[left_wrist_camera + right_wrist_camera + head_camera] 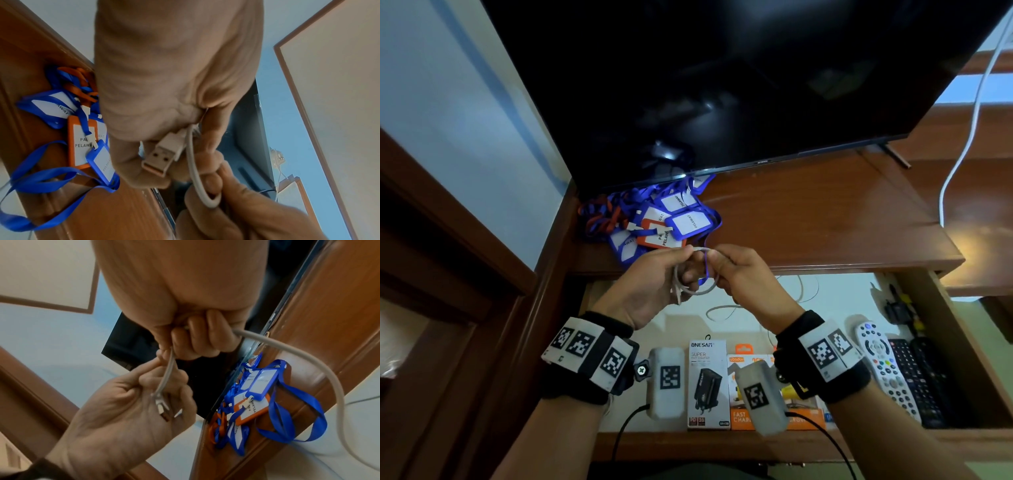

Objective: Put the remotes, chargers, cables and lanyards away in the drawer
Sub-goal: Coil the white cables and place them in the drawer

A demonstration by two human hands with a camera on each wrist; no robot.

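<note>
Both hands hold a looped white USB cable (700,291) above the open drawer (962,346). My left hand (654,284) grips the loop with its USB plug (158,160) lying against the fingers. My right hand (739,274) pinches the cable (287,350) at the top of the loop. A pile of blue and orange lanyards with badge holders (654,222) lies on the wooden shelf (825,219) just behind the hands. Remotes (883,366) and charger boxes (709,383) lie in the drawer.
A dark TV screen (722,85) stands on the shelf right behind the lanyards. A white cable (969,144) hangs at the right. More thin white cables (722,311) and small dark items (900,308) lie in the drawer. A wooden door frame (448,240) is at the left.
</note>
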